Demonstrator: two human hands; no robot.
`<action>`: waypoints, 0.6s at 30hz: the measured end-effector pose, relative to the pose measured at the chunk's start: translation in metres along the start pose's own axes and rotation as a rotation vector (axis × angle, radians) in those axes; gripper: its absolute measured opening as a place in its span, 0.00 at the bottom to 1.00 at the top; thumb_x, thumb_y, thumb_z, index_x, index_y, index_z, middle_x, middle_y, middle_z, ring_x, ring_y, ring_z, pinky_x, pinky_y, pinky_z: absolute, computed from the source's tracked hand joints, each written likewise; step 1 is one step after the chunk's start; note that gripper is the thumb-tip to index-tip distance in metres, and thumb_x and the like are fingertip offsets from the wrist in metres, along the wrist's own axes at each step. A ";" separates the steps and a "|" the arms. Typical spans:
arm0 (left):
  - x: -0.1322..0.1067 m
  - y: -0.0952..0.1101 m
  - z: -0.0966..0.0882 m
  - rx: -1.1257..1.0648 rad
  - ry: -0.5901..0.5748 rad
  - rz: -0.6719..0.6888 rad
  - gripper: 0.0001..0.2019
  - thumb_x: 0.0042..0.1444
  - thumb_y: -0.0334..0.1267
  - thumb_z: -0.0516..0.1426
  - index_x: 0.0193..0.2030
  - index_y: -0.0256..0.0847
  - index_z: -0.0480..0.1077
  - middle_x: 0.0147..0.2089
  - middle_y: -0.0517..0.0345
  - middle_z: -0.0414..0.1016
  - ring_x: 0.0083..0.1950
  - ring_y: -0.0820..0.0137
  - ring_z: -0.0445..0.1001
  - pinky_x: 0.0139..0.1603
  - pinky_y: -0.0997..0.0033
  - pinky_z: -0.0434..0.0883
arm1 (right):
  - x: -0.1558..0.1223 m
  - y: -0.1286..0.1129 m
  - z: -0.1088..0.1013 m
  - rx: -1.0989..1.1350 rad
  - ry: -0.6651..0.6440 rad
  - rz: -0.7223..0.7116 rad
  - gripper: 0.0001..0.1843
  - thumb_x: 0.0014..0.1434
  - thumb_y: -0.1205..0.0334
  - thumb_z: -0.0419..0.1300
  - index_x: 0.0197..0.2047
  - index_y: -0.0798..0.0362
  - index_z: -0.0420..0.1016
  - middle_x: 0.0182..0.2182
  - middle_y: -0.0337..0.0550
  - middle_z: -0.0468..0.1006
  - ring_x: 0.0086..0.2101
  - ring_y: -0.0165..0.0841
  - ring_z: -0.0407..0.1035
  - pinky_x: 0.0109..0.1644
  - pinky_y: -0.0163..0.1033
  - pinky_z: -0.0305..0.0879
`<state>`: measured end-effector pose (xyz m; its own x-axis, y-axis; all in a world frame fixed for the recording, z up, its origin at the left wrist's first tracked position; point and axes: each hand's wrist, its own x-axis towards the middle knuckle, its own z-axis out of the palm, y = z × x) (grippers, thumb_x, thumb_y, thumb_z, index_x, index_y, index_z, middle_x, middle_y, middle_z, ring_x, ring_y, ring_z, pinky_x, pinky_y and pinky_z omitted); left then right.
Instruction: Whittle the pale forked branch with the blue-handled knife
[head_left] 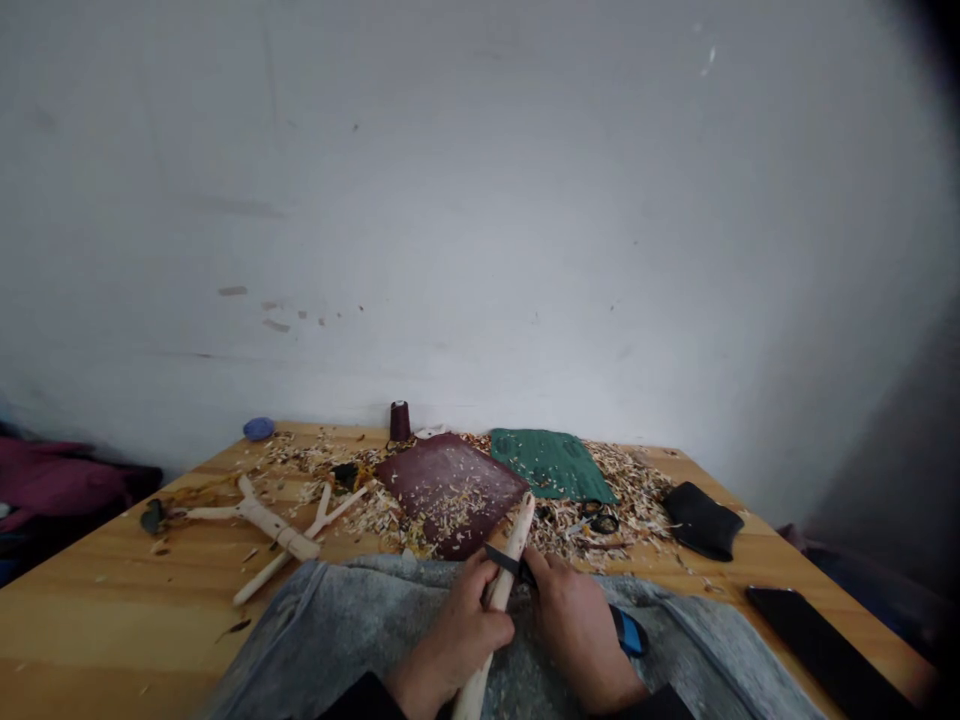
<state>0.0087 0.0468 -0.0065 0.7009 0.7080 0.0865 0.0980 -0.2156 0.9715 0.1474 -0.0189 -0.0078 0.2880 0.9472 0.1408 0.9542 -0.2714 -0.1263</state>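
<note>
You are gripping the pale peeled stick [521, 527] in your left hand [457, 625], fingers closed around it, its far tip rising past the near table edge and its lower end running out of the frame. Your right hand [577, 635] is closing on the carving knife [504, 561], dark blade meeting the stick, blue handle end showing beyond your fist. A grey cloth [300, 640] is lying across your lap beneath both hands. On the wooden table [90, 620], wood shavings [630, 490] are scattering around the dark red leather pad [450, 485] and the green cloth [551, 465], which are sitting near the far edge against the wall. Forked carved branches [259, 517] are lying to your left, just beyond the cloth's edge; the black pouch [701, 520] and the black flat slab [825, 650] are lying well apart from your right hand, toward the right edge
</note>
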 end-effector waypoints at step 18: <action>0.006 -0.003 -0.001 0.035 -0.005 -0.217 0.26 0.30 0.22 0.50 0.40 0.38 0.71 0.29 0.63 0.71 0.28 0.72 0.67 0.26 0.76 0.61 | 0.011 0.020 0.008 -0.079 0.201 -0.063 0.23 0.57 0.74 0.52 0.53 0.48 0.70 0.38 0.43 0.77 0.38 0.34 0.71 0.39 0.34 0.58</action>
<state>0.0124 0.0525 -0.0087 0.6644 0.7369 -0.1251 0.2715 -0.0821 0.9589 0.1693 -0.0124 -0.0164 0.2303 0.9119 0.3395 0.9720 -0.2325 -0.0350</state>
